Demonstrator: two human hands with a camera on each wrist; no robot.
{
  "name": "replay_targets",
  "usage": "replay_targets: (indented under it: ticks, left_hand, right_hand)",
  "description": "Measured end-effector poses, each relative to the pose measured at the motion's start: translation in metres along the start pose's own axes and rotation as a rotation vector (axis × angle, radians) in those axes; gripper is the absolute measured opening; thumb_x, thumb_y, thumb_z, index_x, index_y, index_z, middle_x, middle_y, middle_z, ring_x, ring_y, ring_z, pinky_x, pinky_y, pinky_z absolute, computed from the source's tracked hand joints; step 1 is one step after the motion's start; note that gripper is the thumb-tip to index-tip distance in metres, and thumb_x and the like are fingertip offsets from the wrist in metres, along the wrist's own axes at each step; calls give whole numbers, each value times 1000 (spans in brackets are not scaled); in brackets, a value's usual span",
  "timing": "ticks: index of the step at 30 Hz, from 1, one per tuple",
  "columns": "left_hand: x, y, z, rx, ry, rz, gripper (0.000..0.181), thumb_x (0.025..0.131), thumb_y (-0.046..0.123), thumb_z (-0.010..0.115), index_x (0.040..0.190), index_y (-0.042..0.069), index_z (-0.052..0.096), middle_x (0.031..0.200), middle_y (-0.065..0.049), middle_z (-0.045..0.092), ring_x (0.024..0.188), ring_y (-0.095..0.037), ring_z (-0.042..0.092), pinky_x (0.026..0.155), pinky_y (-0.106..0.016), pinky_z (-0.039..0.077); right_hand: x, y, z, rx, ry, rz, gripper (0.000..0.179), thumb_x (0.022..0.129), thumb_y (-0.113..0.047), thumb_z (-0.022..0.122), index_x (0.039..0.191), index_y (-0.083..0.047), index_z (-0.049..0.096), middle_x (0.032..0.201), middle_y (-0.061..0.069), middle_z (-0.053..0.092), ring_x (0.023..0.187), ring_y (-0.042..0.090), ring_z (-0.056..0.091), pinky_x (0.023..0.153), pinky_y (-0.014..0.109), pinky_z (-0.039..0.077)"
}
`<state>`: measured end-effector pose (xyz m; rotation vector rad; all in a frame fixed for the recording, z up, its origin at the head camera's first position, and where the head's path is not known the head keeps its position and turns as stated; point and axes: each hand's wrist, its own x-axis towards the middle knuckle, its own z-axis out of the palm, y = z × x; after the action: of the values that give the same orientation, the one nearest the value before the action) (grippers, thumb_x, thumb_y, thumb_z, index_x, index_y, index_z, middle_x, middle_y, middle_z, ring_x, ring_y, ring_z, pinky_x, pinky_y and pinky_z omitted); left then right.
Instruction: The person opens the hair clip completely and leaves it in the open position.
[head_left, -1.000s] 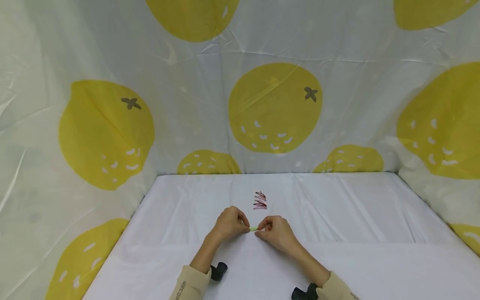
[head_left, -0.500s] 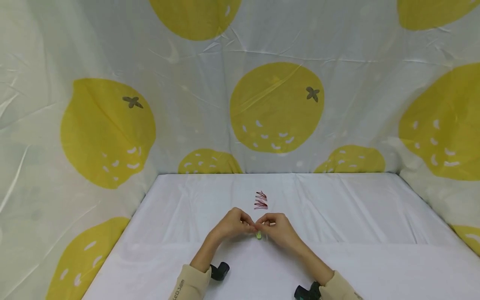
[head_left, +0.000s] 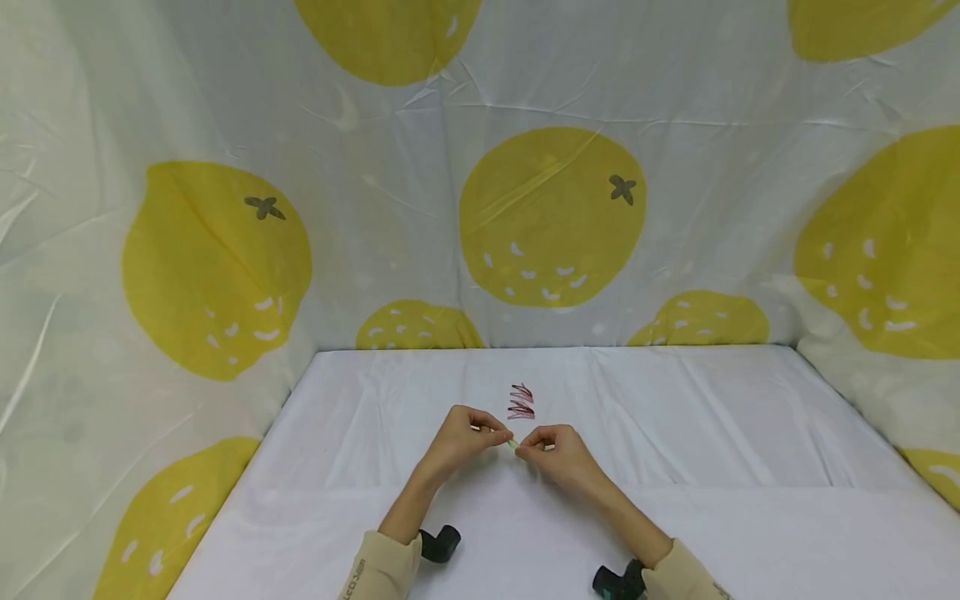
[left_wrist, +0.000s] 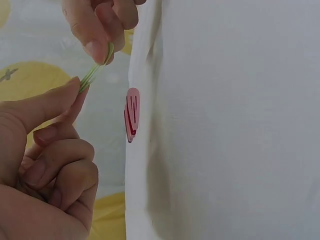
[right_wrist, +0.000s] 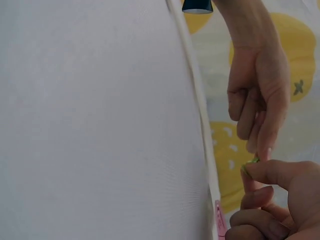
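Observation:
A small light-green hair clip (head_left: 513,444), slim and slanted, spans the gap between both hands above the white table. My left hand (head_left: 461,437) pinches one end with thumb and forefinger; its other fingers are curled in the left wrist view. At the opposite end, my right hand (head_left: 558,454) pinches the clip. Fingertips cover both ends of the green clip (left_wrist: 91,75). Just beyond the hands lie several pink and dark-red hair clips (head_left: 521,402) in a short column. In the left wrist view these pink clips (left_wrist: 132,114) appear overlapped.
A white cloth covers the table (head_left: 712,433), with soft creases. Behind and at the sides hangs a pale curtain (head_left: 390,192) printed with yellow lemons. Black wrist cameras (head_left: 441,543) sit near the beige sleeves (head_left: 382,567).
The green clip lay level between the hands, then pointed down as the fingertips met. Now it slants between slightly parted fingertips, the left hand a little higher. The pink clips stay put.

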<state>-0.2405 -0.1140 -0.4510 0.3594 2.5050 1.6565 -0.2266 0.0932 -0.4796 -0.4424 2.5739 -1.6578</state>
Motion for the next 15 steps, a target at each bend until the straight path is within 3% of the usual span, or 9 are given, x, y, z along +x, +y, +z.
replay_targets:
  ticks: [9,13,15]
  left_hand:
    - [0,0,-2,-8,50,-23,16,88,15,81,88,-1,81,92,-5,77,85,-11,56,72,-27,45]
    - [2,0,-2,-78,42,-49,18,89,16,81,89,-2,80,90,-1,75,85,-11,53,74,-28,41]
    - [3,-1,-2,-95,30,-58,19,89,17,81,90,-3,80,80,4,68,76,-11,47,68,-27,37]
  right_hand:
    - [1,-2,-5,96,23,-25,15,97,-15,71,94,-1,76,92,8,74,81,6,61,72,20,49]
    - [3,0,-9,136,-19,-50,20,98,-16,69,97,4,73,94,6,71,81,5,60,72,20,49]
    - [3,2,-12,150,-39,-49,22,99,-17,69,99,5,73,95,7,70,81,6,59,72,20,48]
